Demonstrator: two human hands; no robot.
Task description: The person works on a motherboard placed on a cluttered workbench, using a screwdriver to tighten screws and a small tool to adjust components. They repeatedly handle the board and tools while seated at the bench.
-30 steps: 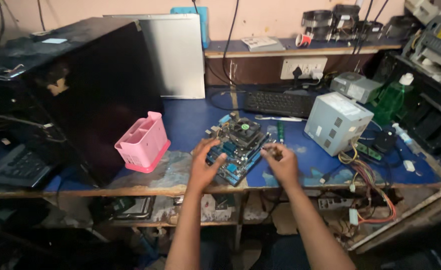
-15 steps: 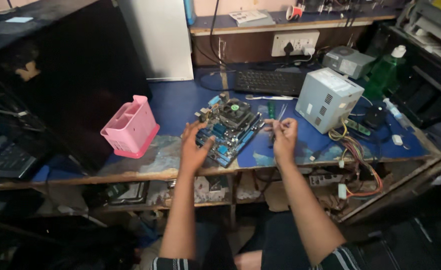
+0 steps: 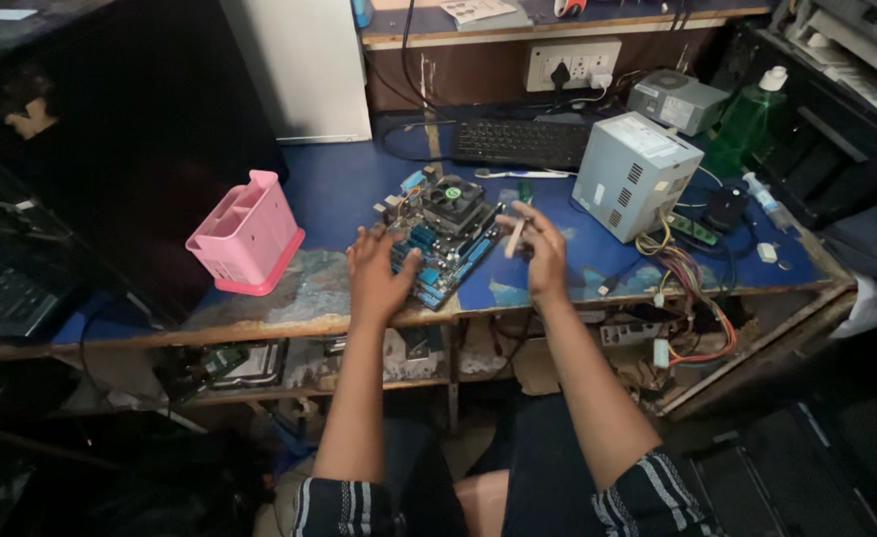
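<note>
Nearest the camera: two bare forearms reaching forward from striped sleeves over the worn front edge of the blue workbench [image 3: 339, 179]. Left hand [image 3: 377, 273] lies flat, fingers spread, palm down on the near-left corner of the motherboard [image 3: 438, 239], holding nothing. Right hand [image 3: 541, 251] hovers just right of the board, fingers curled around a small pale stick-like tool [image 3: 516, 237], maybe a brush or pen, can't tell which; its long axis runs nearly upright, tilted slightly away.

The motherboard sits between the two hands, long axis diagonal from near-right to far-left, with a black cooler fan [image 3: 455, 196] at its far end. The left hand is touching the board; the right is apart from it, so the board lies to the left and slightly forward of the right hand.

Further left: pink plastic basket [image 3: 248, 234], well apart. Right: grey power supply unit [image 3: 635, 174] with loose coloured wires [image 3: 692, 278]. Behind: black keyboard [image 3: 521, 144], green bottle [image 3: 752, 119], wall socket strip [image 3: 570, 65], white computer case panel [image 3: 299, 65].
</note>
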